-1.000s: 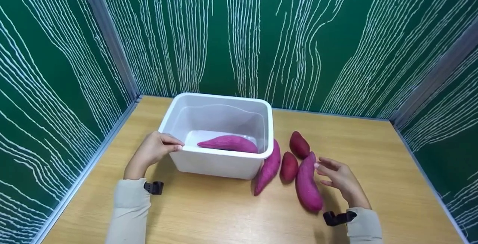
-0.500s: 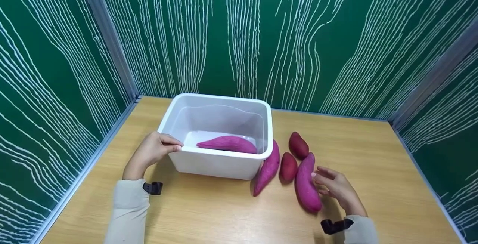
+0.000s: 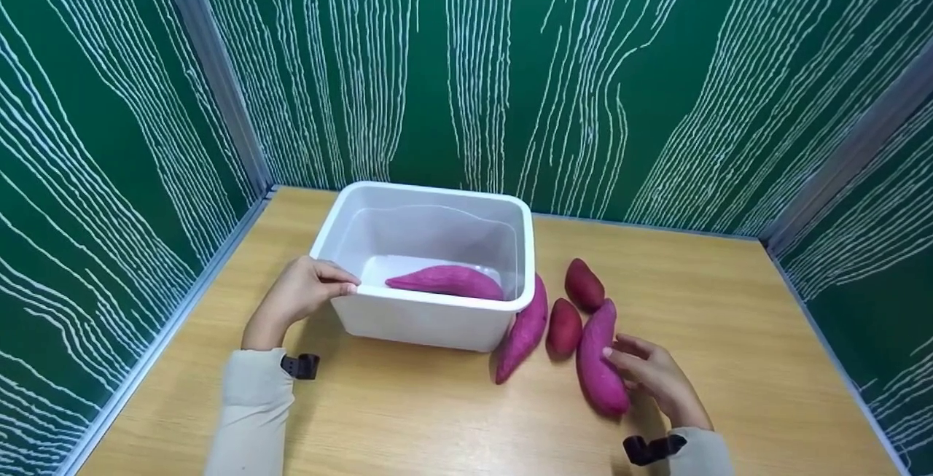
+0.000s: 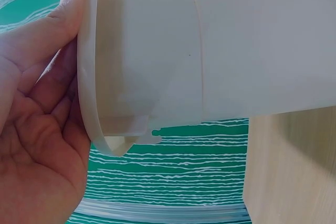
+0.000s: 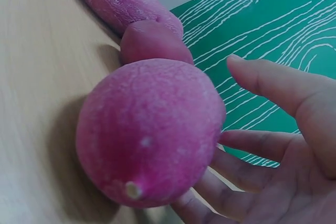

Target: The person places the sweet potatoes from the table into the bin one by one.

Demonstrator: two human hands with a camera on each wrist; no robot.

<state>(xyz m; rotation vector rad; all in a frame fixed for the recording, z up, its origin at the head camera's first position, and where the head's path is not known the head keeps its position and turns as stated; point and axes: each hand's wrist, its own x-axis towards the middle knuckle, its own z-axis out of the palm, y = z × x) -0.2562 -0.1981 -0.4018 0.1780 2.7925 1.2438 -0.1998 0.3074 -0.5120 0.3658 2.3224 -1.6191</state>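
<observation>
My left hand (image 3: 291,297) pinches the near-left rim of a white plastic bin (image 3: 419,323). The left wrist view shows thumb and fingers on either side of that rim. One pinkish-purple sweet potato (image 3: 448,281) lies on the bin's floor. By the right side of a long curved sweet potato (image 3: 599,367) is my right hand (image 3: 663,381). Seen from the right wrist, the thumb is spread away from this sweet potato (image 5: 149,135), while loosely bent fingers reach along its side, their tips partly hidden behind it.
Another long sweet potato (image 3: 526,334) lies against the bin's right side. Two smaller, darker red ones (image 3: 564,328) sit between it and the curved one. Green panels (image 3: 568,97) with white wavy lines close off the wooden table (image 3: 393,418) at the back and sides.
My right hand has moved down and slightly left along the curved sweet potato, its thumb now overlapping it in the head view. The left hand and the bin have stayed put.
</observation>
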